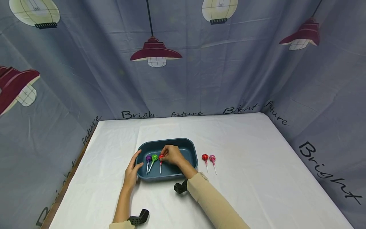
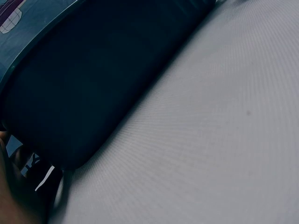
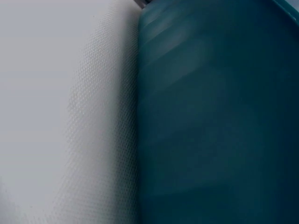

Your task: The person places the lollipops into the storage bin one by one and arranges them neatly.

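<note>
A dark teal tray [image 1: 168, 178] stands on the white-covered table, its outer wall [image 2: 93, 88] filling much of the left wrist view. My left hand [image 1: 132, 173] grips its left end, thumb at the rim. My right hand [image 1: 173, 156] reaches inside and pinches a red lollipop [image 1: 161, 162] by its wrapped head, the white stick pointing toward me. Left of that lollipop lie a green lollipop [image 1: 154, 157] and a purple lollipop [image 1: 148, 158]. In the right wrist view only the tray's side [image 3: 201, 116] and tablecloth show; the right fingers are out of sight there.
Outside the tray, to its right, a red lollipop [image 1: 205, 157] and a pink lollipop [image 1: 212, 158] lie side by side on the tablecloth [image 1: 257, 178]. A grey-blue curtain [image 1: 183, 86] printed with lamps hangs behind the table and along both sides.
</note>
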`<state>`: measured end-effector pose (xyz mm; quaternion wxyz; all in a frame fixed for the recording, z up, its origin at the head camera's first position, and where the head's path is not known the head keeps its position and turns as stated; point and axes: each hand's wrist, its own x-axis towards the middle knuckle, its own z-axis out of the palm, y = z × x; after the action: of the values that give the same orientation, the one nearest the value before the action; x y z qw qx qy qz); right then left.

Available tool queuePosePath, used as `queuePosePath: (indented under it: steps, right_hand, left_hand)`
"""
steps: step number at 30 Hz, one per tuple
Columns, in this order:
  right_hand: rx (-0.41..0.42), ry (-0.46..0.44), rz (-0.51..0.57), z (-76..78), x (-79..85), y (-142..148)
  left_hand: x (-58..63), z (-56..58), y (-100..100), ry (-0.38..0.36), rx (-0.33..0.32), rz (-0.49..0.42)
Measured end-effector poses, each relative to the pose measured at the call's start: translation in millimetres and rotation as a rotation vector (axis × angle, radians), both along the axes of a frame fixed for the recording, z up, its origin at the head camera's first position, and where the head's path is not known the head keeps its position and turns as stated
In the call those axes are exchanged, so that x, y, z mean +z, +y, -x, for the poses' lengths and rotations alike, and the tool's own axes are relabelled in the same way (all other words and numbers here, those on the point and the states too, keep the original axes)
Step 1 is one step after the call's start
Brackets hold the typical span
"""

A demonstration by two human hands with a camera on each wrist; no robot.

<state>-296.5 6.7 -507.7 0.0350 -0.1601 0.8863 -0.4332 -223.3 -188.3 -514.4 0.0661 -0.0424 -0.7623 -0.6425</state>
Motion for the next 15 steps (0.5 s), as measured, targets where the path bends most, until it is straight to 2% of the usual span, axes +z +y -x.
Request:
queuePosePath:
  steps: [15]
  right_hand:
    - [-0.007, 0.019, -0.009, 0.0, -0.1, 0.8]
  left_hand:
    - [1.2, -1.0, 0.5, -0.009, 0.003, -0.008]
